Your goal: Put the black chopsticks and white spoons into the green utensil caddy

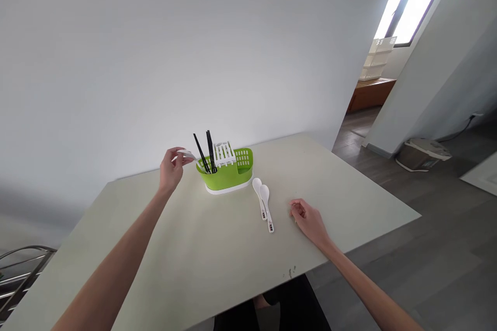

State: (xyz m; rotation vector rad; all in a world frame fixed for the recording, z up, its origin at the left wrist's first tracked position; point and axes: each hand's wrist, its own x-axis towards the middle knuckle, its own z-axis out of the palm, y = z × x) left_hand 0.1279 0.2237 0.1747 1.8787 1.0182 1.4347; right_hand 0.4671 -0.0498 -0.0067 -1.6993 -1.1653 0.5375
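My left hand [173, 168] pinches a white spoon [187, 154] at the left end of a green utensil caddy [225, 178]. The spoon's other end reaches down to the caddy's left compartment, beside several black chopsticks [210, 147] that lean there. A white slotted rack [224, 154] sits over the middle of the caddy. Two white spoons [264, 194] lie side by side on the table, bowls toward the wall. To the right of them my right hand [308, 219] rests with curled fingers; whether anything is in them is hidden.
The pale table [217, 248] backs onto a white wall [174, 51]. Small dark marks show by its front edge. On the floor at right stands a grey-brown appliance [422, 153] with a cord. A metal rack [27, 274] is at lower left.
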